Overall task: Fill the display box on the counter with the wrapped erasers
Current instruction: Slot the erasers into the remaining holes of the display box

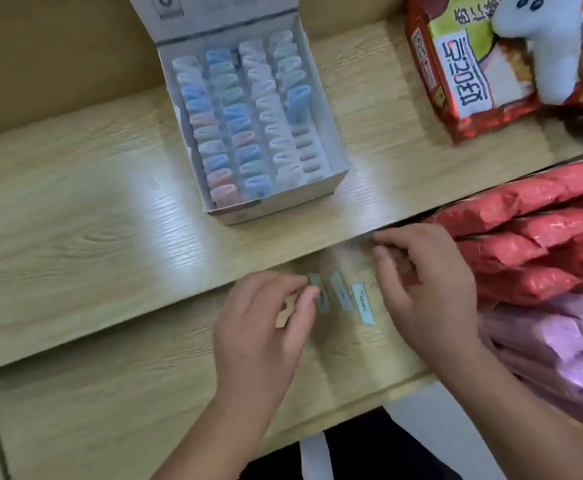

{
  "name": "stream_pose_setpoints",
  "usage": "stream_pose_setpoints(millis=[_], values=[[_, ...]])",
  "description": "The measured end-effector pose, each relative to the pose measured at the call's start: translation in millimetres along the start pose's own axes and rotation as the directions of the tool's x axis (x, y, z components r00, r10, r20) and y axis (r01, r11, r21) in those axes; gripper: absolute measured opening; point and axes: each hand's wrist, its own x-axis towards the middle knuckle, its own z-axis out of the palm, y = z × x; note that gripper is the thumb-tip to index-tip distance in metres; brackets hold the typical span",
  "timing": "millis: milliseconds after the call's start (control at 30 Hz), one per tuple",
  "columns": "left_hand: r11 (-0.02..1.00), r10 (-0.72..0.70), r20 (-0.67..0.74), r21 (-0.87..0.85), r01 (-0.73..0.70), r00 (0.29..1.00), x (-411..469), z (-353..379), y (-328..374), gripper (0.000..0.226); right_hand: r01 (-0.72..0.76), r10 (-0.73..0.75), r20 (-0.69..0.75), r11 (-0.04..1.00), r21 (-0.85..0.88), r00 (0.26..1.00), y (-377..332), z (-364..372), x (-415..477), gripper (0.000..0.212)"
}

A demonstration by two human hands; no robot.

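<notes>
A white cardboard display box [331, 140] stands open on the wooden counter [75, 209], holding four rows of wrapped erasers [234, 126]; the right-hand row is part empty near the front. Three loose wrapped erasers [362, 303] with pale blue labels lie on the counter in front of the box, between my hands. My left hand [265, 327] has its fingers curled over the leftmost one and over an orange-tinted piece. My right hand [421, 285] hovers just right of them with fingers curled; the blur hides whether it holds anything.
Red snack packets [532, 233] and purple packets [560, 344] are stacked at the right edge. A large red food bag [463, 81] with a white plush toy [553, 39] sits at the back right. Brown cardboard [40, 57] lies behind the counter.
</notes>
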Motion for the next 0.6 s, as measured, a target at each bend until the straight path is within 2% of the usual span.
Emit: stream_pose_setpoints(millis=[33, 100, 167, 267, 333, 433, 600], values=[[0.989, -0.144, 0.059, -0.001, 0.145, 0.988, -7, 9, -3, 0.018, -0.06, 0.061, 0.052, 0.998, -0.019, 0.997, 6, 7, -11, 0.016], [0.903, -0.429, 0.136, 0.025, 0.429, 0.893, -17, 30, -11, 0.014, -0.224, 0.229, 0.175, 0.974, -0.045, 0.958, 18, 24, -32, 0.02], [0.814, -0.579, 0.183, 0.062, 0.578, 0.795, -20, 51, -22, 0.019, -0.363, 0.38, 0.287, 0.925, -0.111, 0.879, 29, 43, -48, 0.027], [0.769, -0.639, 0.206, 0.183, 0.613, 0.741, -17, 82, -32, 0.028, -0.387, 0.471, 0.36, 0.878, -0.283, 0.805, 45, 65, -62, 0.037], [0.737, -0.673, 0.19, 0.25, 0.628, 0.715, -13, 98, -34, 0.027, -0.38, 0.498, 0.366, 0.856, -0.35, 0.786, 51, 73, -68, 0.039], [0.674, -0.724, 0.153, 0.364, 0.643, 0.672, -10, 114, -35, 0.032, -0.371, 0.515, 0.335, 0.834, -0.409, 0.789, 57, 78, -73, 0.034], [0.654, -0.73, 0.145, 0.432, 0.621, 0.668, -9, 120, -41, 0.026, -0.414, 0.554, 0.341, 0.817, -0.402, 0.76, 62, 74, -74, 0.02]])
